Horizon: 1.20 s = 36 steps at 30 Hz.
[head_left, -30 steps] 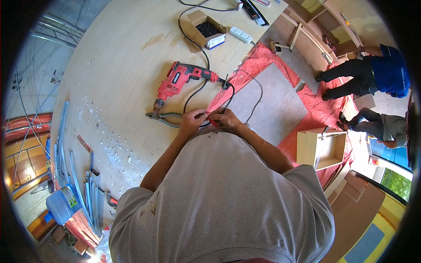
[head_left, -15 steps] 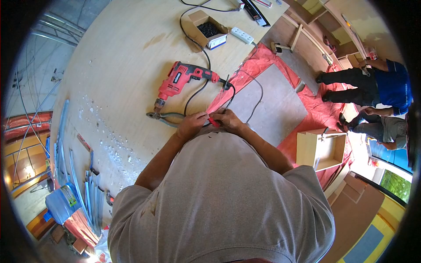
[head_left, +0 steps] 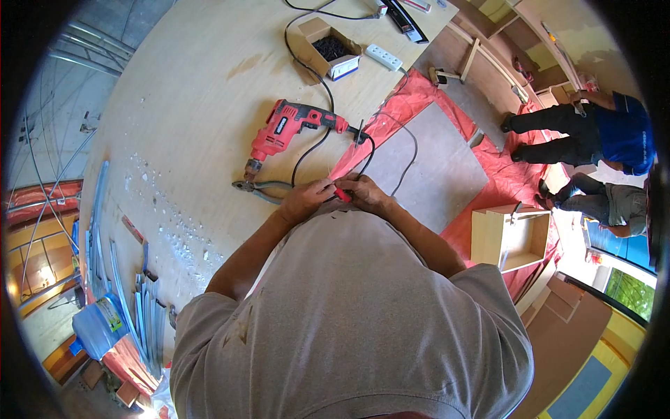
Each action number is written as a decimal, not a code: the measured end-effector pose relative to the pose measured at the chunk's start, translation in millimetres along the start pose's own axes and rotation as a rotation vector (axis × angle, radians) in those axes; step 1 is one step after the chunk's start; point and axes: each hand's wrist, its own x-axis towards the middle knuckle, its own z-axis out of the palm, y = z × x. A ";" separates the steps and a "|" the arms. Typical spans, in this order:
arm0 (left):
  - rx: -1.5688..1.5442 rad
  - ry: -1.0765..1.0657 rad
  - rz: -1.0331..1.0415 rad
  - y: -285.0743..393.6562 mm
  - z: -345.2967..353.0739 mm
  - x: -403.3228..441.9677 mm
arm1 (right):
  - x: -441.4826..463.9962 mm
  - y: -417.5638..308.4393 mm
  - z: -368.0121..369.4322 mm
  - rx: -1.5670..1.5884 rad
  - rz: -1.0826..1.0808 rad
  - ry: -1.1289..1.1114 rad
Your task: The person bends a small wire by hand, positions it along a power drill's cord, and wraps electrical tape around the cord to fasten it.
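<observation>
Close to my torso, at the table's edge, both hands work near each other. My left hand (head_left: pixel 306 200) is closed in a pinch; what its fingers hold is not clear. My right hand (head_left: pixel 366 194) is closed on a small red piece (head_left: pixel 343 195), which sticks out between the two hands; its kind is too small to tell. Beside my left hand lie pliers (head_left: pixel 265 190) with grey-green handles. A red and black power drill (head_left: pixel 279 131) rests on its side just beyond, its chuck close to the plier jaws. Its black cable loops near my right hand.
The pale wooden table (head_left: pixel 202 91) bears an open carton of black screws (head_left: pixel 330 49), a white power strip (head_left: pixel 384 57), white debris and metal strips (head_left: pixel 148 314). Red sheeting (head_left: pixel 481 167) covers floor at right, with a wooden box (head_left: pixel 509 237). Two people (head_left: pixel 572 133) stand beyond.
My hands stay almost in place, with only slight finger and left arm movement. At the right, the people shift their arms a little. The drill and pliers have not moved.
</observation>
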 end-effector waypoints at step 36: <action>-0.277 0.058 -0.377 -10.5 24.2 -3.3 | -3.4 -61.0 2.3 0.764 0.409 -0.001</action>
